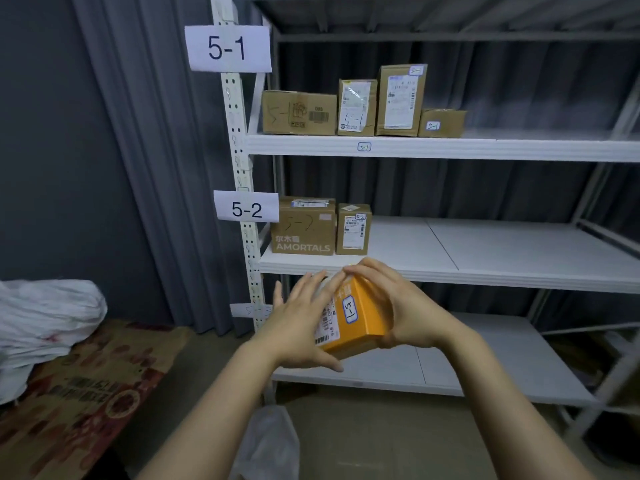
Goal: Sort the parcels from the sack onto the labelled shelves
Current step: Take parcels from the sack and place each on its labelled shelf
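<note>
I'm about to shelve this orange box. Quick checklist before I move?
1. Orange box label reads 5-1: ok.
2. Right hand curled round the box: ok.
3. Left hand pressed against its side, fingers straight: ok.
4. 5-1 sign marks the upper shelf: ok.
5. Free room on that shelf, right of the four cardboard boxes: ok.
6. Clearance past the 5-2 shelf edge on the way up: cannot tell.
</note>
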